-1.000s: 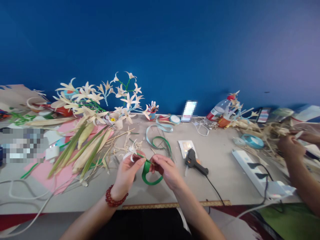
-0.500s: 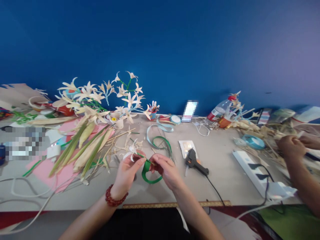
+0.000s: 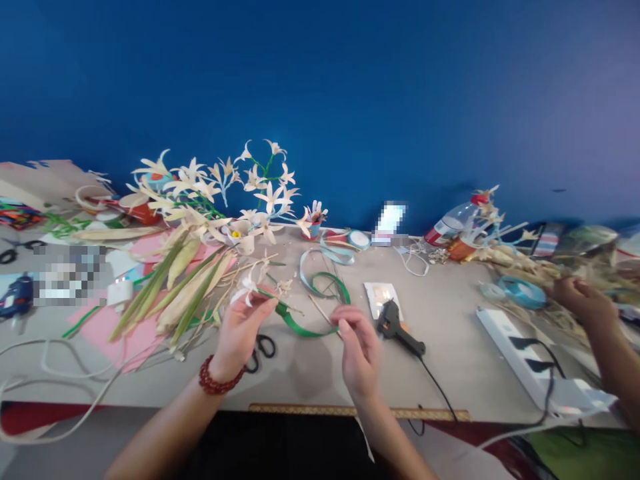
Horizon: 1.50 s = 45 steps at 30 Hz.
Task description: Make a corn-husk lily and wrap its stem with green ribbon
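My left hand [image 3: 240, 330], with a red bead bracelet at the wrist, pinches the stem of a small cream paper flower [image 3: 249, 288] just above the table. A green ribbon [image 3: 305, 328] runs from that stem to my right hand [image 3: 357, 343], which pinches the ribbon's other stretch and holds it taut. More of the green ribbon loops on the table behind my hands. Black scissors [image 3: 260, 350] lie on the table right under my left wrist.
A black glue gun [image 3: 397, 327] lies right of my right hand, its cord trailing to a white power strip [image 3: 530, 360]. Corn husks [image 3: 185, 287] and finished paper flowers [image 3: 220, 193] fill the left. Another person's hand [image 3: 583, 300] works at the far right.
My hands have moved apart. The green ribbon, looped between them before, is now drawn out straight. My right hand has shifted right; the scissors have come into view.
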Available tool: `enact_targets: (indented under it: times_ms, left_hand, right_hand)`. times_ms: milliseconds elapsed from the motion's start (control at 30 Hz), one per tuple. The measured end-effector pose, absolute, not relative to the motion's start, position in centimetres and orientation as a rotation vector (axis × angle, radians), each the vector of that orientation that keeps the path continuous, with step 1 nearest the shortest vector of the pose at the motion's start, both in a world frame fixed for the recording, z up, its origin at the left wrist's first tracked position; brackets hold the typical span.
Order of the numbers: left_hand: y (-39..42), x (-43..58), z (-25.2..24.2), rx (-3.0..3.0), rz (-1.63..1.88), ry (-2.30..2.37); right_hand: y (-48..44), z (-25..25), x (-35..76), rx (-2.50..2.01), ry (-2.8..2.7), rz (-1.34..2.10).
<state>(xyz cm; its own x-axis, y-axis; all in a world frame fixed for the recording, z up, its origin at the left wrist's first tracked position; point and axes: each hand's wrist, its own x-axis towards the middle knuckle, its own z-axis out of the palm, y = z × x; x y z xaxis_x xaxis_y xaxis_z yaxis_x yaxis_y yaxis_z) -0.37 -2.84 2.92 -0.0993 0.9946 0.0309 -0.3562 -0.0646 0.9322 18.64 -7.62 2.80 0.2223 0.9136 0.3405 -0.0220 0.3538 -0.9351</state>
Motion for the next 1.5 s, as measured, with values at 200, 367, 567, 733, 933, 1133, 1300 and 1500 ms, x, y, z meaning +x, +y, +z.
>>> enact_targets:
  times_ms: [200,367,567,733,933,1133,1300,1500]
  left_hand:
    - [-1.8,-0.4,3.5,0.91,1.491,0.936]
    - [-2.1,0.1,3.2,0.896,1.461,0.951]
    - [-2.3,0.0,3.0,0.874,1.458,0.91]
    - [-2.2,0.4,2.9,0.837,1.462,0.905]
    - [-1.9,0.7,3.0,0.765,1.482,0.855]
    - [-1.6,1.2,3.5,0.667,1.519,0.827]
    - [-2.1,2.3,3.9,0.674,1.532,0.788]
    - [-3.0,2.6,4.4,0.654,1.523,0.815]
  right_hand:
    - [-8.8,1.2,14.3,-1.148,-2.061,1.008]
    - [-7.4,-1.2,10.0,-1.574,-2.465,0.589]
    - [-7.0,-0.3,9.9,-1.8,-2.534,0.48]
    - [-7.9,0.4,13.0,-1.813,-2.402,0.552]
    - [-10.7,-0.7,20.1,-1.471,-1.619,1.633]
    - [-13.1,-0.9,22.8,-1.244,-1.402,1.622]
    - [-11.6,-1.2,19.6,-1.45,-1.508,1.036]
    - [-10.2,-1.1,18.3,-1.55,-1.699,0.607]
